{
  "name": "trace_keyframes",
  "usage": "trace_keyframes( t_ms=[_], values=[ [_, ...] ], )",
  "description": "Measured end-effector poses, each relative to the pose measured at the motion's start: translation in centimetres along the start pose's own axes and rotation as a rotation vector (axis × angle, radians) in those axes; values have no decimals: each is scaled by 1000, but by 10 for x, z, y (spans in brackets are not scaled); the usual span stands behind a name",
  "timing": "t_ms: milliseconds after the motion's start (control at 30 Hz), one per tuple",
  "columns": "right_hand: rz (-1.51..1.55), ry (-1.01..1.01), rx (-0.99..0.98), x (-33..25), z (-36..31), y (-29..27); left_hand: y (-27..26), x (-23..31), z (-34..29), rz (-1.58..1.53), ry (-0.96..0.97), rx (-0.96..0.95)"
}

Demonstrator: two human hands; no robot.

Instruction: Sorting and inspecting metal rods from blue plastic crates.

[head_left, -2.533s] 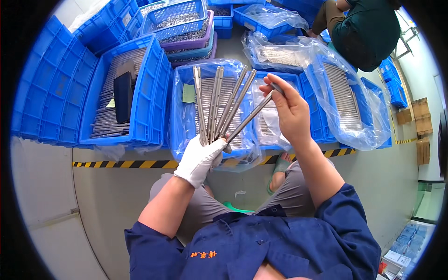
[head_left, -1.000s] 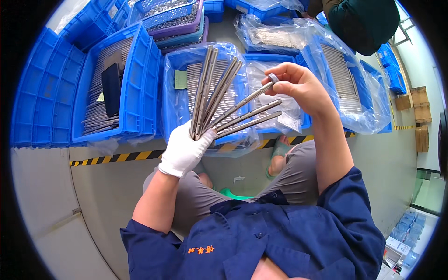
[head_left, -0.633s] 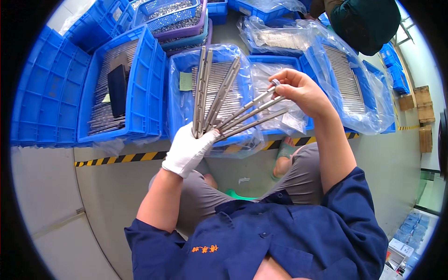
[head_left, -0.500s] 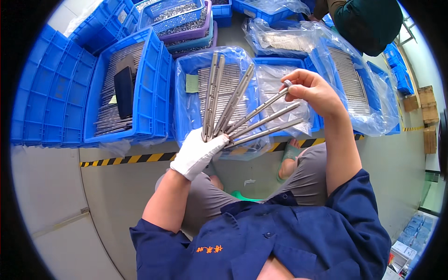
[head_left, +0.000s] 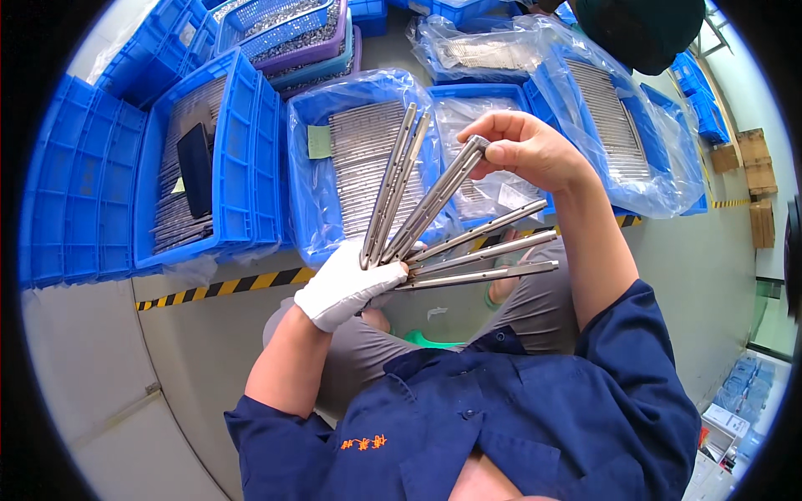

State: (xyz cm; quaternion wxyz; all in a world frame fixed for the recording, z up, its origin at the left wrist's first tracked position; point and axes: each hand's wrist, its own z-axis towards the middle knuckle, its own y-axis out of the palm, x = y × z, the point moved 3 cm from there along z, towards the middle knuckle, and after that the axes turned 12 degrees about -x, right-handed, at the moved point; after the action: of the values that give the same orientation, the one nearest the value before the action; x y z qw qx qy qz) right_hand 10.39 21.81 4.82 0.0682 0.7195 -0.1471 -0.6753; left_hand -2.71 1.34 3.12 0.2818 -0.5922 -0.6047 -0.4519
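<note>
My left hand [head_left: 344, 285], in a white glove, is closed around the lower ends of several slim metal rails [head_left: 436, 202] with small holes along them. They spread like a fan, some pointing up and away, others out to the right. My bare right hand [head_left: 539, 157] pinches the upper ends of the middle rails between thumb and fingers. Beyond the fan stands a blue crate [head_left: 302, 188] lined with clear plastic, with rows of similar rails [head_left: 368, 154] lying in it.
At the left, a blue crate [head_left: 242, 159] holds more rails and a dark phone-like slab [head_left: 195, 171]. Plastic-draped crates [head_left: 668, 159] stand on the right, and baskets of small metal parts [head_left: 301, 50] at the back. Another person's dark cap [head_left: 643, 33] shows at the far right.
My right hand has moved slightly left, from a single rail's tip to the ends of the middle rails. The right-hand rails now fan lower. The whole view has shifted slightly.
</note>
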Motion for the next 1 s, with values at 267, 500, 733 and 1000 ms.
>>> trace_keyframes(
  t_ms=[267, 500, 733, 1000],
  values=[
    [-126, -17, 103, 2, 1, 5, 1, -5, -1, -3, 6, 28],
    [-186, -45, 93, -8, -6, 0, 1, -6, -2, 78, -10, 13],
    [-133, -124, 28, -8, -3, 5, 3, -6, 0, 75, -26, -8],
    [-249, -35, 46, -10, -3, 8, 6, -10, 1, 107, -45, 1]
  ],
)
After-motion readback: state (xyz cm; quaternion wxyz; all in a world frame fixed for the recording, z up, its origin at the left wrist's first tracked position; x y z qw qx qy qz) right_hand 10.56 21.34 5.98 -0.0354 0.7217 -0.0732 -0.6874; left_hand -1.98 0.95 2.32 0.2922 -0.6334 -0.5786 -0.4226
